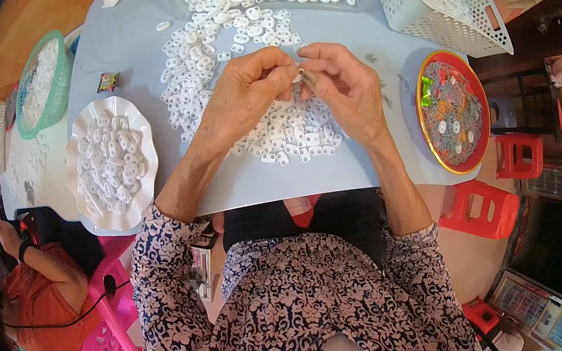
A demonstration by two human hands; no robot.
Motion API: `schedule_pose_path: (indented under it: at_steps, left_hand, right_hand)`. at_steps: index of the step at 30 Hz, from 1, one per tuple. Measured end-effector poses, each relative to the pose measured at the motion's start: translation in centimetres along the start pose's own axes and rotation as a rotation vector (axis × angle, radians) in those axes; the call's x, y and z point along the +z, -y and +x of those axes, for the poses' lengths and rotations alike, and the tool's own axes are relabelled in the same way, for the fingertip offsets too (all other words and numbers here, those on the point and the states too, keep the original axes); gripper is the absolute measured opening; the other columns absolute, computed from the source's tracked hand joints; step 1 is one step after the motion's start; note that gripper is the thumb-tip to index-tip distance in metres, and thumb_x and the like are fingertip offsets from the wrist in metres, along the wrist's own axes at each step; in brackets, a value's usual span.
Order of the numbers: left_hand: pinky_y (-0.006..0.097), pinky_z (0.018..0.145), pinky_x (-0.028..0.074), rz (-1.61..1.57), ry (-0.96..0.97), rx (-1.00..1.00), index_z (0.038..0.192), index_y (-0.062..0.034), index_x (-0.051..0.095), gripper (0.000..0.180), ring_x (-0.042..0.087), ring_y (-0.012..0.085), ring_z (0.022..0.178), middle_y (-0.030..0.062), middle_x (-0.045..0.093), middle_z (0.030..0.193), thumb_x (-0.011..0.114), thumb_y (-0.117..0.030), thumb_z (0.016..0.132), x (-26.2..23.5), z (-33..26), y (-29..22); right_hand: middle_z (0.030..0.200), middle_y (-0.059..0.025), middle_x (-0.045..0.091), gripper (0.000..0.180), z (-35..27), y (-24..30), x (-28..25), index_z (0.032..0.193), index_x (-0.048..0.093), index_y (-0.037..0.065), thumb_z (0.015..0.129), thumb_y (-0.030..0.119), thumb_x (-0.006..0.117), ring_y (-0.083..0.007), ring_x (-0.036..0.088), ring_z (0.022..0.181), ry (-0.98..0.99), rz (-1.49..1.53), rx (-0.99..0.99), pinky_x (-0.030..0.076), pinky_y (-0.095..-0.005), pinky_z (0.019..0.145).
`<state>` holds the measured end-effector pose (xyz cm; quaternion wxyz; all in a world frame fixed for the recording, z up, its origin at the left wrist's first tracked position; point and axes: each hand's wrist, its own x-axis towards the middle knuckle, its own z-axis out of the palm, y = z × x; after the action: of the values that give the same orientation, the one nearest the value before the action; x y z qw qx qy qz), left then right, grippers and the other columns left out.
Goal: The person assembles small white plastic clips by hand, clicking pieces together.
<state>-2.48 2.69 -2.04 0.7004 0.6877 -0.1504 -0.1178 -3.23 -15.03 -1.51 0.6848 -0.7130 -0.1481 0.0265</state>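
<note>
My left hand [250, 91] and my right hand [349, 90] meet over the middle of the table, thumbs and forefingers pinched. Between the fingertips is a small white plastic piece [296, 77], mostly covered by the left fingers. The right thumb and forefinger close at its right side; whatever else they pinch is too small to name. Below and around both hands lies a loose spread of white oval plastic pieces with holes [189, 81].
At left stands a scalloped white plate [73, 159] of white ovals, with a small wrapped packet [108, 81] behind. A red round tray [477, 85] holds small grey parts at right. White basket [488, 38], green basket [26, 122] and red stools [480, 211] surround. Another person's arm [50, 263] shows at left.
</note>
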Motion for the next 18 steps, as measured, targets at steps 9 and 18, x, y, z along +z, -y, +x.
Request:
schedule_pose_path:
  at_steps: [9,18]
  left_hand:
    - [0.022,0.06,0.043,-0.006,-0.059,0.025,0.087,-0.0003,0.059,0.014,0.051,0.0066,0.065,0.0001,0.057,0.069,0.052,-0.012,0.091,0.74,-0.09,-0.08]
    - [0.023,0.054,0.04,0.124,-0.1,0.065,0.086,0.0001,0.056,0.01,0.045,0.0057,0.061,0.0003,0.053,0.065,0.051,-0.009,0.087,1.12,-0.15,0.09]
  right_hand:
    - [0.09,-0.0081,0.064,0.022,-0.02,-0.07,-0.36,0.109,0.058,-0.004,0.087,-0.002,0.056,-0.01,0.061,0.072,-0.025,-0.015,-0.016,0.052,-0.0227,0.066]
    - [0.081,-0.0046,0.064,0.015,0.03,-0.63,-0.1,0.099,0.062,-0.003,0.084,-0.001,0.061,-0.0079,0.059,0.068,-0.086,0.017,-0.034,0.05,-0.0219,0.063]
